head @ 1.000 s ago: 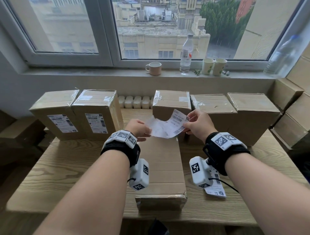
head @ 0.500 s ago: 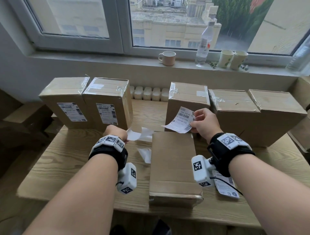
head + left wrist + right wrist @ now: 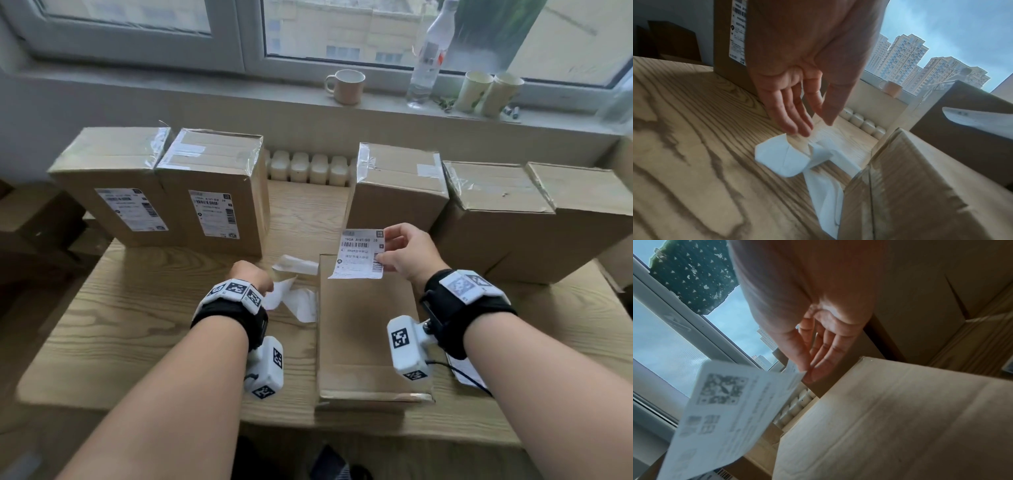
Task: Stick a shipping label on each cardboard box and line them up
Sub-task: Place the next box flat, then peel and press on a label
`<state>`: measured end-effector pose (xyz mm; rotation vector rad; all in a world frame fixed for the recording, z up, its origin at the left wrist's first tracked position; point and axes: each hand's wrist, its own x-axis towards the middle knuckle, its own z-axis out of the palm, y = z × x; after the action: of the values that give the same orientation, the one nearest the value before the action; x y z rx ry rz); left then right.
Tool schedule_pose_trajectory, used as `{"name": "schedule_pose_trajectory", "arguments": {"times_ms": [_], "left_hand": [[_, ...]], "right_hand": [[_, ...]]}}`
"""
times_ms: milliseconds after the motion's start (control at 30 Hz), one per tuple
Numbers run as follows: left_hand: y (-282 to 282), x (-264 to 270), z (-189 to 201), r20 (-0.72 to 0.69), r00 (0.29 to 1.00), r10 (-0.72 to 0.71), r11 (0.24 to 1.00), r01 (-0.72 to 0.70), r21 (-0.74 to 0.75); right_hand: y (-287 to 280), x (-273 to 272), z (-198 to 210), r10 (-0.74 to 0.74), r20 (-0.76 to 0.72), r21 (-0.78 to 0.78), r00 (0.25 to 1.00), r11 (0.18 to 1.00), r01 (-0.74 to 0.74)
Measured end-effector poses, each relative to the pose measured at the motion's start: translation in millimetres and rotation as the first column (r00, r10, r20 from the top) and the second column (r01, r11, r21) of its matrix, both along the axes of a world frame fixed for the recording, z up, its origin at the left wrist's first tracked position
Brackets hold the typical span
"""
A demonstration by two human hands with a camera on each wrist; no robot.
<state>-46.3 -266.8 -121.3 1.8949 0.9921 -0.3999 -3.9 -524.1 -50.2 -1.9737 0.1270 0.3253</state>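
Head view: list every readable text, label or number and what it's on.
"190A A161-BB 28": top line of the shipping label pinched by the right hand; smaller lines, barcodes and QR code unreadable.
"190A A161-BB 28", faint: label on the second box from left.
Label on the far-left box: too blurred.
Bottle label: blurred.
Wristband markers: patterns, no text.

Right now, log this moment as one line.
right hand: pinches shipping label | left hand: open above backing paper | flat box: unlabelled
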Motion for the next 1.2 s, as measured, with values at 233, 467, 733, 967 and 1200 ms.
{"name": "schedule_pose_trajectory", "arguments": {"times_ms": [233,467,733,967,1200], "left_hand": [[-49.9,-6.3,57.9,0.175,0.958,-0.226,0.934,0.264,-0.240],[-90.4,-20.2,54.4,0.172,0.893,-0.415,0.900,0.431,-0.069],[-105.9,-21.2,45.8,0.212,0.849,-0.484,0.875,0.474,0.101],[-111.5,-20.4,41.5,0.178,0.832,-0.525,0.849,0.498,0.178],[-115.4,-21.0,40.1,0.130,0.831,-0.542,0.828,0.501,0.252]], "right_hand": [[-15.8,-13.5,6.1,0.162,-0.075,-0.021,0.984,0.986,-0.164],[-32.7,-32.0,-17.4,0.188,-0.090,-0.131,0.978,0.971,-0.199],[-39.4,-26.9,-28.7,0.215,-0.057,-0.255,0.975,0.941,-0.222],[-39.0,-29.5,-30.3,0.211,-0.031,-0.301,0.977,0.930,-0.211],[-36.1,-34.9,-28.4,0.237,-0.008,-0.374,0.972,0.900,-0.222]]}}
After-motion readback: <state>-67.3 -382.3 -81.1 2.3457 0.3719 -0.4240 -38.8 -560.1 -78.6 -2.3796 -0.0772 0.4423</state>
